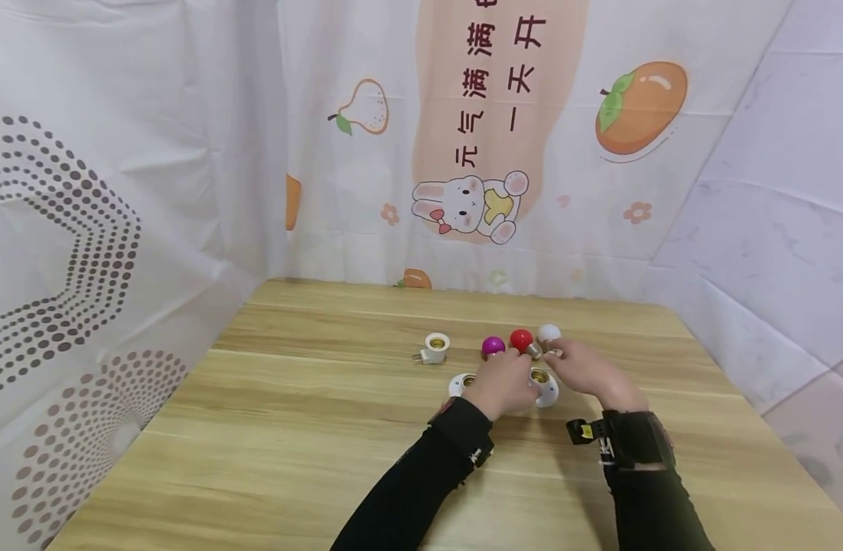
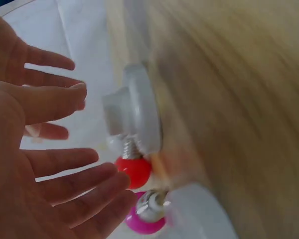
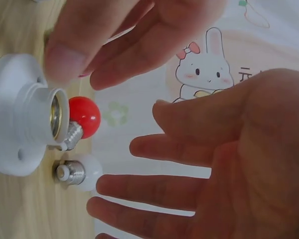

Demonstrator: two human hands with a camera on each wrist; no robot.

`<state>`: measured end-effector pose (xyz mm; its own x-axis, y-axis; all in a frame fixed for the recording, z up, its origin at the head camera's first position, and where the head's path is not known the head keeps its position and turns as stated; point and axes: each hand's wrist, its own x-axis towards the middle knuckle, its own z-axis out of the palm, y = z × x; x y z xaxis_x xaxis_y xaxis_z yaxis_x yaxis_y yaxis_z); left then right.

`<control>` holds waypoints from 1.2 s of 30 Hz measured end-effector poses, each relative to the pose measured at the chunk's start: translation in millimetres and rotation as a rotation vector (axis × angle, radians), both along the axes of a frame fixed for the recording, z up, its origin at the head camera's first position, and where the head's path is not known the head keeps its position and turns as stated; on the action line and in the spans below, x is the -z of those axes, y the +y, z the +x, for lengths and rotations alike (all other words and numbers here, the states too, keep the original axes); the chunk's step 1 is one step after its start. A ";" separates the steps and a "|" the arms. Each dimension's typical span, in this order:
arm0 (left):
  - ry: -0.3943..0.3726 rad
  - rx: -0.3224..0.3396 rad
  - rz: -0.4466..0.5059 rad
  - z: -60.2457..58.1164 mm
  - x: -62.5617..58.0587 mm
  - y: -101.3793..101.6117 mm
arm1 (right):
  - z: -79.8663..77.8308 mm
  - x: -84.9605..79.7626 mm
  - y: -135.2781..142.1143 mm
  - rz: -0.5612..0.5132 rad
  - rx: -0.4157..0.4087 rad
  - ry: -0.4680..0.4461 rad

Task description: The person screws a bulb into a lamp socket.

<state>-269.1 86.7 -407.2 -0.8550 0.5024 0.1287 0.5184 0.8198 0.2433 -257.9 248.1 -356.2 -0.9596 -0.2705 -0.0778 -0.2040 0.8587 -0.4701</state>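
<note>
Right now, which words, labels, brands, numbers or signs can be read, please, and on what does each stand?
"元气满满": back curtain, sideways; next character cut off.
"一天开": same back curtain, sideways.
White sockets and bulbs: none readable.
Yellow tag on right wrist strap: any print too small to read.

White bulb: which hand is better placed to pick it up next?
Probably the right hand: it is empty and close to the white bulb. The left hand is farther away, near the round-based sockets.
</note>
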 end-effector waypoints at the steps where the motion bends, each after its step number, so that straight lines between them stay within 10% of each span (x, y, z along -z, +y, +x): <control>1: -0.014 -0.008 0.002 -0.5 1.4 2.2 | -0.5 0.9 0.8 -0.001 0.010 -0.002; 23: -0.050 -0.147 -0.085 -16.4 21.4 29.5 | -58.9 7.8 6.8 0.091 0.120 0.068; 36: -0.003 -0.196 -0.156 -10.6 21.3 35.7 | -92.3 44.2 23.6 0.083 0.059 0.150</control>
